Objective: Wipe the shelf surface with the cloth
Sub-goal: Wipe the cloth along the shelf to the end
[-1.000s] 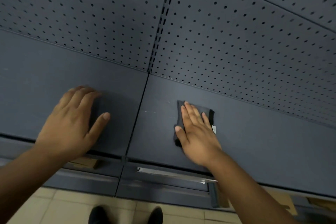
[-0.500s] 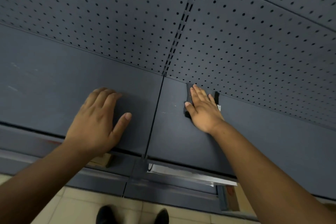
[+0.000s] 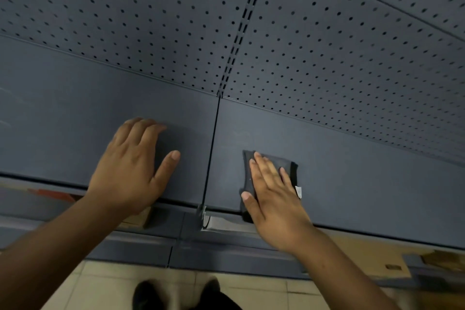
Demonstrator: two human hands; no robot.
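- Pressing our right hand (image 3: 273,199), fingers straight, flat on the dark grey folded cloth (image 3: 269,178) — near the front edge of the blue-grey metal shelf (image 3: 352,178).
- Our left hand (image 3: 133,166) — fingers spread, resting on the neighbouring shelf panel.
- Perforated blue-grey back panel (image 3: 151,20) behind.

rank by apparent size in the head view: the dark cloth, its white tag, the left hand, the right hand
1. left hand and right hand: these look about alike, so no ranking between them
2. dark cloth, though the right hand covers much of it, so its full extent is unsure
3. white tag, clearly smallest
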